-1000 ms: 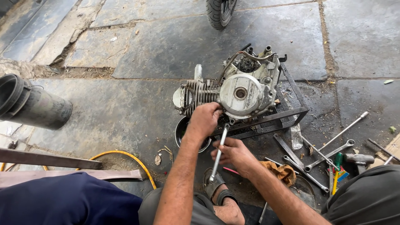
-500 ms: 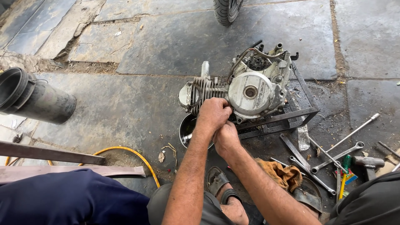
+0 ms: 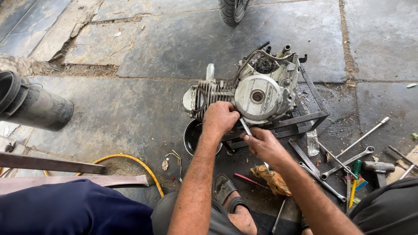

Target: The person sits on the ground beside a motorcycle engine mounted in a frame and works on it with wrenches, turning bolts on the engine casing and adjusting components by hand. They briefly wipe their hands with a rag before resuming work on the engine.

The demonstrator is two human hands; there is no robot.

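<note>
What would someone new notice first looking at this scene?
The grey motorcycle engine on a metal stand at centre, with the left hand against its finned cylinder and the right hand putting a slim metal tool to it. Then the spanners scattered on the stone floor at right, and the dark pipe at far left.

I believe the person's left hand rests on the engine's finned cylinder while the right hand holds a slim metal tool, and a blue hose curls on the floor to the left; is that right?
Nearly: the head view shows the hose is yellow, not blue. The left hand does rest on the engine by its finned cylinder, and the right hand holds a slim metal tool.
</note>
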